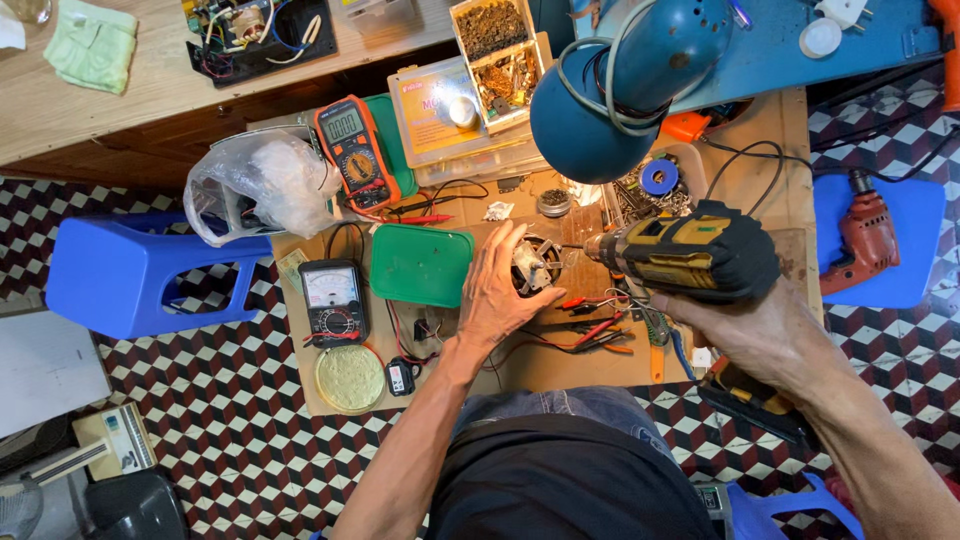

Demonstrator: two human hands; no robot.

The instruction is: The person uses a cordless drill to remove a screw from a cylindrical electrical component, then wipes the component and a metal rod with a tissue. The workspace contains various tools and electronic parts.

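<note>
Here, midway: left hand clamped around motor on desk, right hand gripping drill, bit at motor, beside green lid; not yet finished, wires loose.

The left hand hides most of the small motor; the drill bit's tip is too small to tell.

The floor is tiled in a cube pattern of red, black and white. A low wooden worktop stands in the middle, with a longer wooden bench past its far left corner. A blue plastic stool lies on its side at the left edge; another blue stool stands right. A blue lamp hangs over the far edge.
</note>
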